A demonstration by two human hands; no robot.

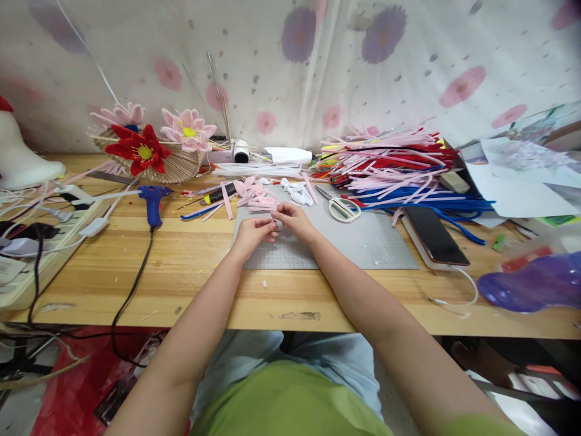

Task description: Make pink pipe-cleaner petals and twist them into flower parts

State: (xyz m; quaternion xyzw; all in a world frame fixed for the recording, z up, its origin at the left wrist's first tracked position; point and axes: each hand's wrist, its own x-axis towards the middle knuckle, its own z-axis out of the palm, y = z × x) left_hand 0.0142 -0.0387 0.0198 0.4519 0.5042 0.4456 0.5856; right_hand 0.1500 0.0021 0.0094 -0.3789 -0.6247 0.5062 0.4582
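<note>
My left hand (255,235) and my right hand (294,220) meet over the grey cutting mat (327,254). Thumb and fingers are pinched together on both, the fingertips nearly touching. Whatever small piece they hold between them is mostly hidden by the fingers. Just beyond the fingertips lies a bunch of pink pipe cleaner pieces (256,197), some bent into petal shapes. White petal-shaped pieces (297,192) lie to their right. A pair of scissors (344,209) with pale handles rests on the mat, right of my right hand.
A blue glue gun (154,203) stands at left near a power strip (68,242). Finished red (143,150) and pink flowers (188,130) sit behind. Piled pipe cleaners (385,160), a phone (436,233) and a purple object (531,283) occupy the right.
</note>
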